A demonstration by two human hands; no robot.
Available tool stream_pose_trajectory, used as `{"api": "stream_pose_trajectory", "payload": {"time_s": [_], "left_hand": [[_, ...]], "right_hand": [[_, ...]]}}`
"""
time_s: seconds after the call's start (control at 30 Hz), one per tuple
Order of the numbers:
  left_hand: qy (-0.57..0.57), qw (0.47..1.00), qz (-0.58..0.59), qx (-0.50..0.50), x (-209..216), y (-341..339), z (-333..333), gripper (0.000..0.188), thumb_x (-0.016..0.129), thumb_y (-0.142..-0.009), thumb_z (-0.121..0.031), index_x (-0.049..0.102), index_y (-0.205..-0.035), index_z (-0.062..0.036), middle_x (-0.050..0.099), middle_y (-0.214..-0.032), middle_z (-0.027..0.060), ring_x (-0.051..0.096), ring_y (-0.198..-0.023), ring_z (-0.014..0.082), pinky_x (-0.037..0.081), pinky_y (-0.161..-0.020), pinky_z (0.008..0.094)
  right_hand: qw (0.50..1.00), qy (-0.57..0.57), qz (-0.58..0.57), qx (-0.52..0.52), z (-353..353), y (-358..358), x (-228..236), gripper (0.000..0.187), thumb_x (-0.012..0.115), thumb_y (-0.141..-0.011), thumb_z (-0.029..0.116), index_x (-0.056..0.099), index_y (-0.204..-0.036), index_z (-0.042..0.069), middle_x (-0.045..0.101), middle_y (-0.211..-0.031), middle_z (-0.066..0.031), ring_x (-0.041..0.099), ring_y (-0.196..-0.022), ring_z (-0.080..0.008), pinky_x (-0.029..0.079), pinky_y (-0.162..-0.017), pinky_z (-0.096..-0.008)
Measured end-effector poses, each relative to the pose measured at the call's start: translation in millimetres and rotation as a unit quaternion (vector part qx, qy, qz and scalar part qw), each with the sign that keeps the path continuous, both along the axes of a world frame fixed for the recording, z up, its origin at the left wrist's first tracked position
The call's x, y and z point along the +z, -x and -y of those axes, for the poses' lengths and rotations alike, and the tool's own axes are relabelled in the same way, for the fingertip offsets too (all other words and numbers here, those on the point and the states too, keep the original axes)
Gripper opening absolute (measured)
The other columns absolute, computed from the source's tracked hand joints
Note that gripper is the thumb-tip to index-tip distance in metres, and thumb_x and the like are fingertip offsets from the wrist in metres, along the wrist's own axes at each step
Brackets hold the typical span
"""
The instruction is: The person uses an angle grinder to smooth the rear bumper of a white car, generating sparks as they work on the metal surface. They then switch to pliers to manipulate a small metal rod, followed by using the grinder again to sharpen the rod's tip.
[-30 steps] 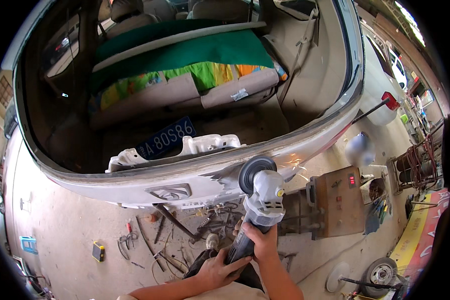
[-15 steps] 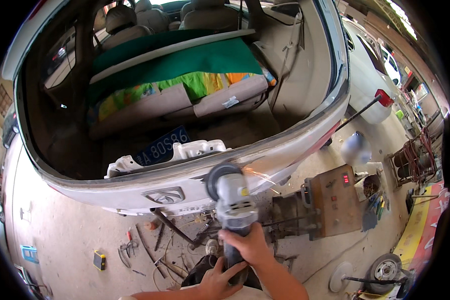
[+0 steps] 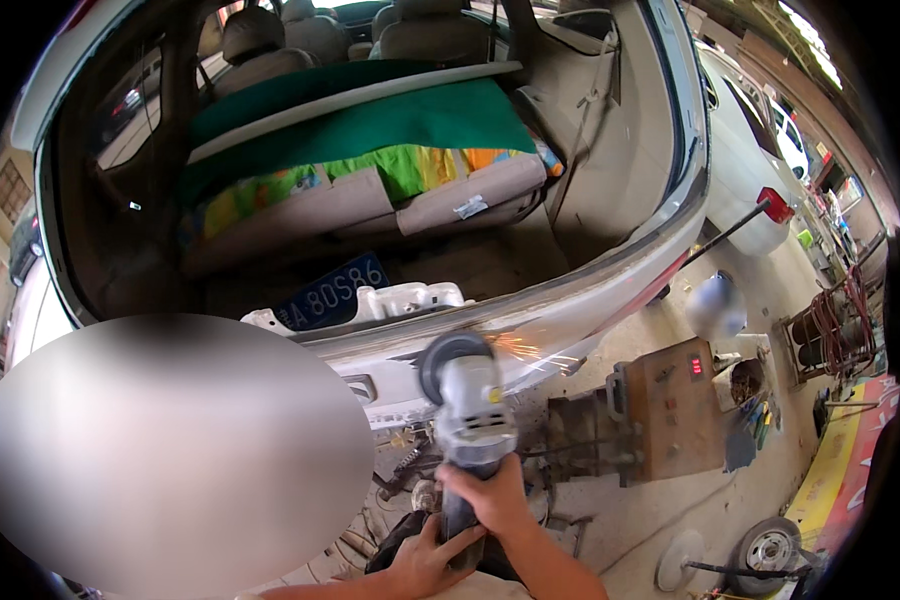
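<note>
Both my hands grip a grey angle grinder (image 3: pixel 474 405) with a dark body. My right hand (image 3: pixel 497 492) wraps its middle from the right. Below it, my left hand (image 3: pixel 428 558) closes around the rear end. The grinder's round disc (image 3: pixel 450 362) is against or very near the white rear panel (image 3: pixel 395 352) of a car; exact contact is hidden behind the tool. Orange sparks (image 3: pixel 530 348) fly off to the right along the panel. A torn white metal piece (image 3: pixel 420 297) stands up at the rim of the open cargo area.
Inside the car lie a green cover (image 3: pixel 410 118) and a blue plate (image 3: pixel 330 288). To the right are a brown box-shaped machine (image 3: pixel 675 415), a wheel (image 3: pixel 770 545) and a red lamp on a rod (image 3: pixel 773 205). A blurred patch (image 3: pixel 170 460) hides the lower left.
The spray of sparks has grown brighter and wider. A large blurred patch now covers the floor and panel at lower left. My grip on the angle grinder is the same.
</note>
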State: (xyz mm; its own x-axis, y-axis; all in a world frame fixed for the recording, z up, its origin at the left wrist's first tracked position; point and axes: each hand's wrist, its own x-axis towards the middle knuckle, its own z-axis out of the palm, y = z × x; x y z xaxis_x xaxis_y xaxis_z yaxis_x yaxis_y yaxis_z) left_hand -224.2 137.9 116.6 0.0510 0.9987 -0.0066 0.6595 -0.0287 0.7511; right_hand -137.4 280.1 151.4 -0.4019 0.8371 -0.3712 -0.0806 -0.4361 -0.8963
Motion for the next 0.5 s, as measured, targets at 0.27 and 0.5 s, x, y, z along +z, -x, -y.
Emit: {"api": "stream_pose_trajectory", "payload": {"time_s": [0.27, 0.5], "left_hand": [[-0.001, 0.984, -0.023, -0.179, -21.9, 21.5, 3.6, 0.071, 0.065, -0.081, -0.039, 0.03, -0.143, -0.0339, 0.05, -0.104, 0.0259, 0.061, -0.074, 0.0357, 0.053, -0.059, 0.0417], [0.104, 0.935, 0.05, -0.336, -9.7, 27.5, -24.5, 0.078, 0.059, -0.087, -0.029, 0.011, -0.148, -0.0382, 0.044, -0.116, 0.0303, 0.06, -0.092, 0.0424, 0.05, -0.082, 0.0449]], "right_hand": [[0.997, 0.027, 0.031, -0.073, 21.8, -17.0, -38.1, 0.033, 0.08, -0.068, 0.018, 0.064, -0.089, -0.001, 0.065, -0.085, -0.0073, 0.061, -0.075, -0.0161, 0.05, -0.068, -0.0335], [0.959, 0.058, 0.02, -0.275, 29.2, -49.8, -66.0, 0.027, 0.063, -0.074, 0.008, 0.054, -0.096, -0.004, 0.059, -0.079, -0.0134, 0.062, -0.061, -0.0258, 0.053, -0.055, -0.0358]]}}
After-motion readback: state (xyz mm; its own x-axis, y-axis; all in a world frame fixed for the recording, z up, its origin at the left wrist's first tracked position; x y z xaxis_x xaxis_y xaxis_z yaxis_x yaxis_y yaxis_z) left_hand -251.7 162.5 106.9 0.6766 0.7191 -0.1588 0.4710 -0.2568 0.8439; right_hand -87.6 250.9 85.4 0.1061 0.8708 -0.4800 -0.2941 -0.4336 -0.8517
